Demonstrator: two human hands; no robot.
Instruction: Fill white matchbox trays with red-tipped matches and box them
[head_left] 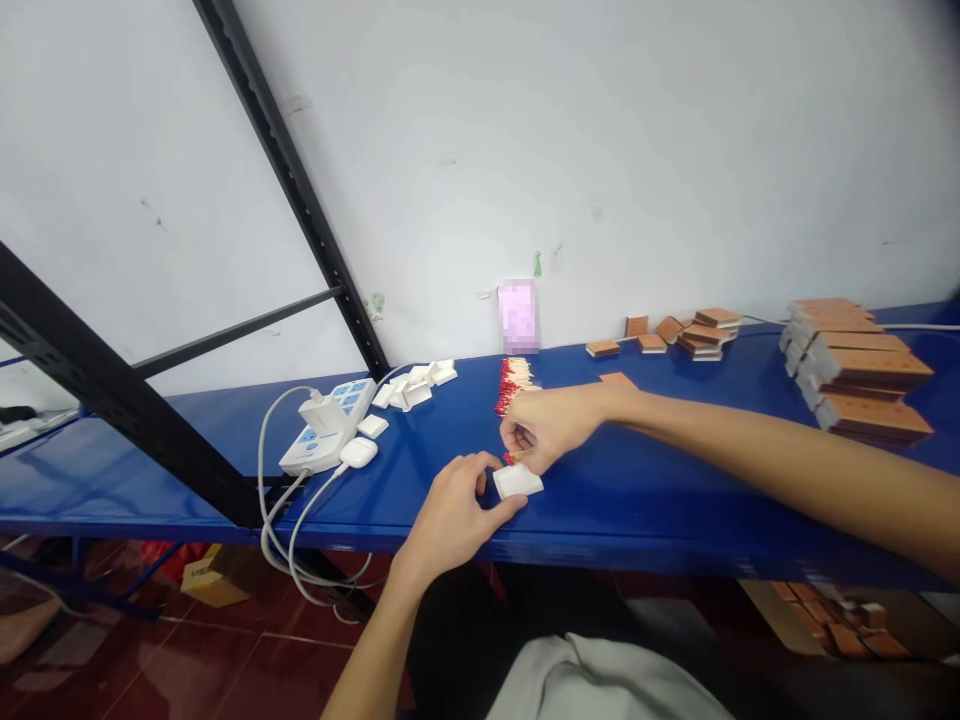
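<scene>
Near the front edge of the blue table (592,510), my left hand (459,508) grips a small white matchbox tray (517,482) between its thumb and fingers. My right hand (553,425) is closed just above the tray's far side, with a few red-tipped matches (511,458) pinched in its fingers. Beyond it lies a long pile of red-headed matches (514,378), partly covered by the right hand. An orange-brown matchbox piece (618,380) shows behind the right wrist.
Several white trays (417,384) lie at left, near a power strip (330,425) and a white earbud case (359,453) with cables. Matchboxes (705,335) sit at the back right, with taller stacks (862,370) farther right. A black metal post (300,190) rises at left.
</scene>
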